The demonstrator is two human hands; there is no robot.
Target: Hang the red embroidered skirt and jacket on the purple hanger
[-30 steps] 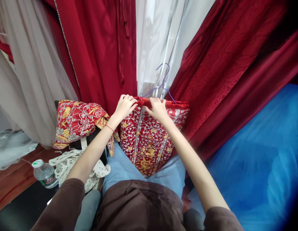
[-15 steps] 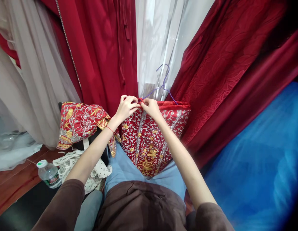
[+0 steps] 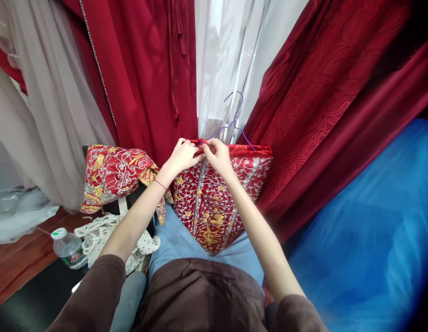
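Across my lap lies a red embroidered garment (image 3: 214, 203) with silver and gold patterns and a plain red band along its top edge. My left hand (image 3: 184, 156) pinches that band near its left end. Close beside it, my right hand (image 3: 216, 154) is closed on the same band, thumb and fingers together. A bit of red fabric is bunched between the two hands; its exact shape is too small to make out. A purple wire hanger (image 3: 234, 123) sits at the top edge, its hook upward and its lower part hidden behind the garment.
Another red embroidered piece (image 3: 113, 173) rests at my left. Below it are a white dotted cloth bag (image 3: 96, 240) and a water bottle (image 3: 68, 249) on a black surface (image 3: 41, 290). Red gowns (image 3: 155, 69) hang ahead, and blue fabric (image 3: 366, 230) spreads at the right.
My right hand has lifted slightly at the band, with its fingers a little more arched. My left hand has shifted slightly, and more of the red band shows between the hands.
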